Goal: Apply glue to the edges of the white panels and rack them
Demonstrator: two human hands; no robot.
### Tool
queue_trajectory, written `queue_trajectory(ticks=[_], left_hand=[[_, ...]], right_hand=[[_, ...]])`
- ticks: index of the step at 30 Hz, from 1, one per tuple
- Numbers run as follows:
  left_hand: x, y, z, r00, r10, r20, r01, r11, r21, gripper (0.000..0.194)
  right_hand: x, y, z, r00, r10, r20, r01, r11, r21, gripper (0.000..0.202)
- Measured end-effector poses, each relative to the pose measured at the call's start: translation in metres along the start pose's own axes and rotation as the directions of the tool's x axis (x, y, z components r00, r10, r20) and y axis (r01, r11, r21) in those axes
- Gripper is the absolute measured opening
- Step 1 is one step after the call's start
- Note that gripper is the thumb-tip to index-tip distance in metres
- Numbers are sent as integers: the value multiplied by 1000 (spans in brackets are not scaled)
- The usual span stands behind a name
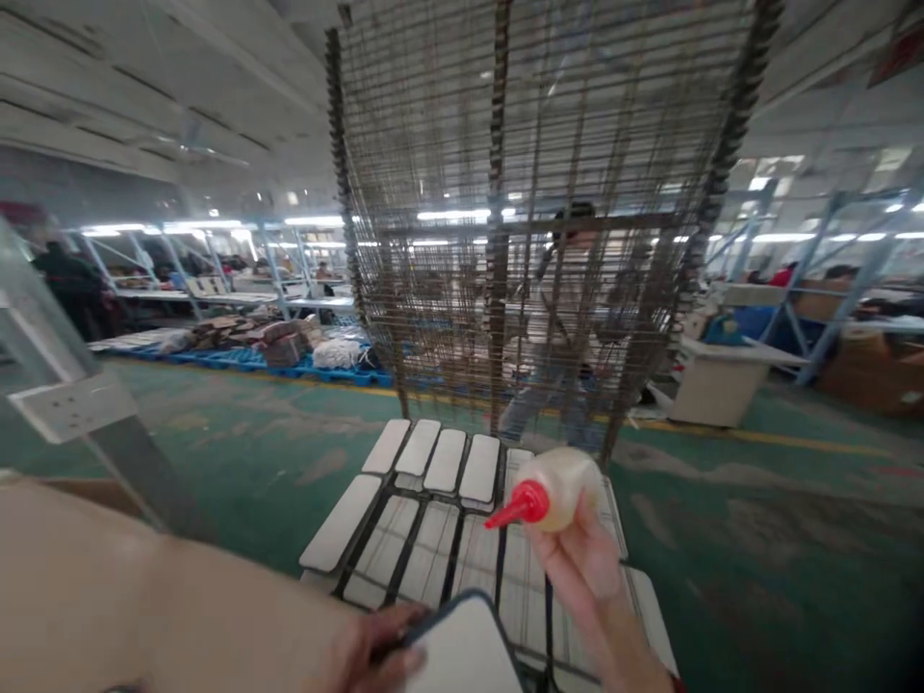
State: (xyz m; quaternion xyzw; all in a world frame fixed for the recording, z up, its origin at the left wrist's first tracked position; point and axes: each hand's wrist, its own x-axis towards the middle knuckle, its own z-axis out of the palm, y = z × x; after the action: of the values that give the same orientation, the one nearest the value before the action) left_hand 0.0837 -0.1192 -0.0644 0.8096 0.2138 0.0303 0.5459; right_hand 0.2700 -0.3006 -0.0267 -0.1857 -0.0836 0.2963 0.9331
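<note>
My right hand (588,558) is closed round a translucent squeeze bottle (574,472) with a red nozzle cap (528,502). The bottle is tipped so its nozzle points left and slightly down. Low in the view, my left hand (375,650), a little blurred, grips the left edge of a white rounded panel with a dark rim (466,650). Beyond both hands, several similar white panels (451,460) lie in rows on a wire rack (505,568); some are behind the rack's wires. The lower end of the held panel is cut off by the frame.
Tall hinged wire rack shelves (498,231) stand upright straight ahead. A beige surface (166,587) fills the lower left, beside a metal post (108,404). Behind the wires is another person (567,308). Blue pallets with stacked goods (281,346) lie across the green floor.
</note>
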Motion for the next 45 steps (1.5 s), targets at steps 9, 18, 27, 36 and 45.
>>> queue_trajectory(ticks=[9,18,27,36,45], left_hand=[[41,112,-57,821,278,498,-425,881,210,29],[31,158,-53,763,148,630,-373,896,241,18],[30,161,-53,723,52,689,-203,969,139,20],[28,142,-56,708,21,706,-118,989,89,25],[18,127,-65,712,60,700,-104,994,21,34]], right_hand=[[24,-72,29,981,-174,83,193,910,-367,48],[36,-76,56,982,73,175,18,882,-471,51],[57,-62,62,922,232,310,-31,843,-537,71],[70,-42,81,869,349,350,-63,780,-622,68],[79,-26,78,798,462,388,-105,739,-665,66]])
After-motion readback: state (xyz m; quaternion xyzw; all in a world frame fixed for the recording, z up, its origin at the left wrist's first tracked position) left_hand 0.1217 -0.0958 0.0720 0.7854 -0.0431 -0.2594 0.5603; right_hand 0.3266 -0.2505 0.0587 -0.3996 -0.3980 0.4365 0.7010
